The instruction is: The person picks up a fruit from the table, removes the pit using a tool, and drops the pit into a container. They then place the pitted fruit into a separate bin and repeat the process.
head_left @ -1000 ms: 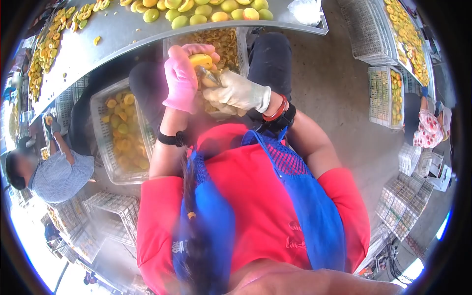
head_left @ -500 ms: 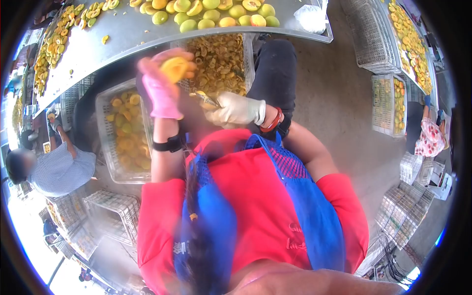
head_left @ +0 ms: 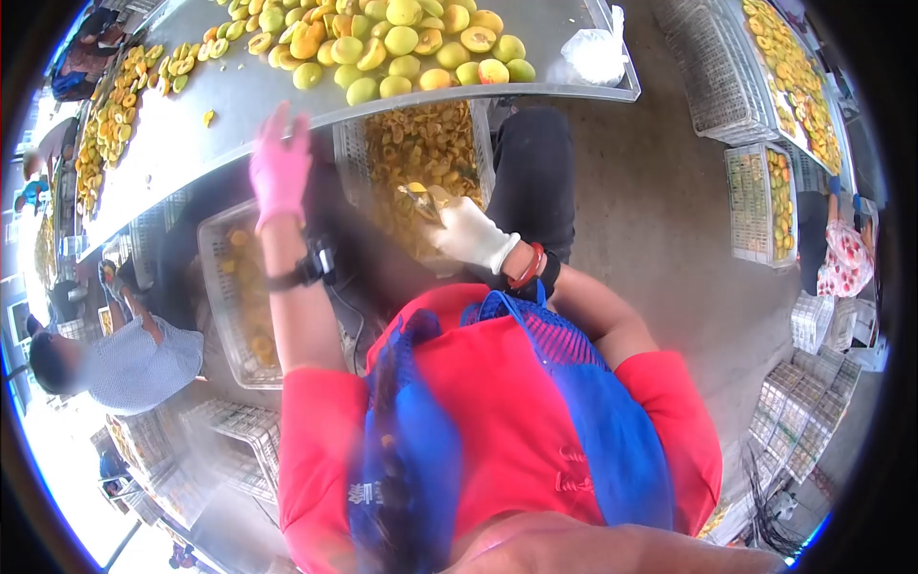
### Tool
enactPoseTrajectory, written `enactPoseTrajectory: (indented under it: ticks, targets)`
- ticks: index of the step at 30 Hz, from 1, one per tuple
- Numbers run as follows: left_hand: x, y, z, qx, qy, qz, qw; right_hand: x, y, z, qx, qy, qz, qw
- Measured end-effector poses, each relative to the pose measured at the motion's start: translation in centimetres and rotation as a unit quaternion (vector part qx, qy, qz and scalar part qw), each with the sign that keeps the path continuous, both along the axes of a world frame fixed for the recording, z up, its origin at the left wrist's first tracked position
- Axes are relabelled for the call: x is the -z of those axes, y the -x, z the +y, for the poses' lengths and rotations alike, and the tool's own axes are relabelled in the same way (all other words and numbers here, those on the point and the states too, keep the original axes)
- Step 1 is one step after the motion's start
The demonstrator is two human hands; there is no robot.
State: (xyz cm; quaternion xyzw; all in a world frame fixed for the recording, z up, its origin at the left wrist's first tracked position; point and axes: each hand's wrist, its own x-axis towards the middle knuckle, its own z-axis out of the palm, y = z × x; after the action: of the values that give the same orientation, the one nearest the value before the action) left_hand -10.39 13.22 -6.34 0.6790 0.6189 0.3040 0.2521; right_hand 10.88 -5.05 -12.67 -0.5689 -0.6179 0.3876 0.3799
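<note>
Pink-gloved left hand (head_left: 280, 172) splayed, right hand (head_left: 466, 232) clutching tool (head_left: 418, 198)

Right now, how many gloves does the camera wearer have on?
2: pink on the left hand, raised by the table; white on the right hand, gripping a small tool.

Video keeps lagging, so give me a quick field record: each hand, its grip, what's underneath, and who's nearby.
left hand: pink glove, fingers spread, empty, raised over left crate
right hand: white glove, grip shut on small tool
under right hand: middle crate of cut fruit pieces
table: whole and halved fruit
nearby: co-worker at left
</note>
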Motion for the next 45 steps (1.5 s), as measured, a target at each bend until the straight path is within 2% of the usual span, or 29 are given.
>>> enactPoseTrajectory:
  ticks: [2, 3, 5, 6, 8, 9, 12, 13, 16, 18, 20, 21, 22, 24, 26, 27, 28, 30, 31, 32, 34, 37, 39, 42, 45]
  targets:
    - [1.5, -3.8, 3.2, 0.091, -0.062, 0.097, 0.989, 0.7, -0.2, 0.2, 0.025, -0.036, -0.01, 0.999]
    - [1.0, -5.9, 4.0, 0.119, -0.024, 0.108, 0.987, 1.1, -0.5, 0.3, 0.024, -0.046, -0.038, 0.998]
    - [2.9, -9.2, 6.8, 0.127, -0.049, 0.238, 0.962, 4.0, -0.8, 0.5, 0.006, -0.008, -0.088, 0.996]
    - [3.8, -10.6, 7.9, 0.13, -0.02, 0.264, 0.956, 5.4, -1.0, 0.7, -0.005, 0.01, -0.113, 0.994]
    - [5.4, -12.6, 10.3, 0.135, 0.035, 0.314, 0.939, 6.9, -1.0, 0.5, -0.015, 0.056, -0.057, 0.997]
    - [6.5, -13.0, 11.2, 0.134, 0.039, 0.324, 0.936, 7.0, -1.0, 0.3, -0.014, 0.057, -0.035, 0.998]
    - [6.2, -14.4, 11.4, 0.094, 0.035, 0.358, 0.928, 4.0, -1.4, 0.6, 0.005, 0.105, -0.01, 0.994]
    - [7.8, -14.0, 12.3, 0.094, -0.005, 0.355, 0.93, 4.5, -1.6, 0.7, -0.01, 0.107, -0.01, 0.994]
    - [9.3, -14.0, 12.6, 0.081, -0.045, 0.312, 0.945, 3.3, -2.2, 1.0, 0.004, 0.106, -0.007, 0.994]
    - [9.3, -13.0, 12.8, 0.09, -0.02, 0.229, 0.969, 4.5, -2.4, 1.2, -0.008, 0.034, -0.045, 0.998]
    - [9.4, -11.9, 12.6, 0.099, 0.006, 0.144, 0.985, 5.1, -2.5, 1.1, 0.014, 0.01, -0.02, 1.0]
    - [8.2, -11.5, 11.4, 0.094, -0.009, 0.1, 0.99, 3.2, -2.6, 1.4, 0.04, 0.021, 0.023, 0.999]
    - [6.8, -11.0, 10.0, 0.101, 0.022, 0.004, 0.995, 2.2, -2.7, 1.5, 0.067, 0.032, 0.067, 0.995]
    - [4.6, -9.8, 7.1, 0.113, 0.084, -0.188, 0.972, 2.1, -3.0, 1.7, 0.077, 0.033, 0.052, 0.995]
    - [3.6, -8.3, 4.3, 0.168, 0.117, -0.311, 0.928, 1.6, -3.4, 2.0, 0.065, 0.078, 0.033, 0.994]
    - [3.1, -7.5, 2.8, 0.189, 0.122, -0.336, 0.915, 2.4, -3.6, 2.3, 0.019, 0.137, -0.006, 0.99]
    - [2.5, -6.7, 1.3, 0.21, 0.128, -0.361, 0.9, 2.2, -3.4, 2.4, 0.033, 0.121, 0.036, 0.991]
    - [1.2, -5.7, -1.7, 0.241, 0.117, -0.346, 0.899, 1.5, -3.2, 2.6, 0.06, 0.089, 0.118, 0.987]
    - [-0.7, -5.7, -3.5, 0.232, 0.091, -0.256, 0.934, -0.4, -3.5, 2.8, 0.056, 0.117, 0.147, 0.981]
    - [-0.8, -5.4, -4.2, 0.263, -0.017, -0.198, 0.944, -1.5, -3.7, 3.2, 0.037, 0.145, 0.204, 0.968]
    - [-0.7, -5.1, -5.4, 0.315, -0.233, -0.077, 0.917, -4.0, -3.9, 3.1, 0.041, 0.194, 0.386, 0.901]
    - [-1.6, -4.8, -7.8, 0.345, -0.237, -0.028, 0.908, -7.9, -3.7, 2.7, 0.052, 0.152, 0.453, 0.877]
    - [-1.9, -4.7, -8.7, 0.383, -0.255, 0.015, 0.888, -7.5, -3.7, 2.5, 0.027, 0.144, 0.433, 0.889]
    - [-1.6, -5.3, -10.0, 0.333, -0.19, -0.176, 0.907, -7.7, -3.1, 1.9, 0.014, 0.125, 0.441, 0.889]
    - [-1.5, -6.2, -11.2, 0.291, -0.019, -0.402, 0.868, -8.0, -2.2, 1.1, 0.013, 0.114, 0.449, 0.886]
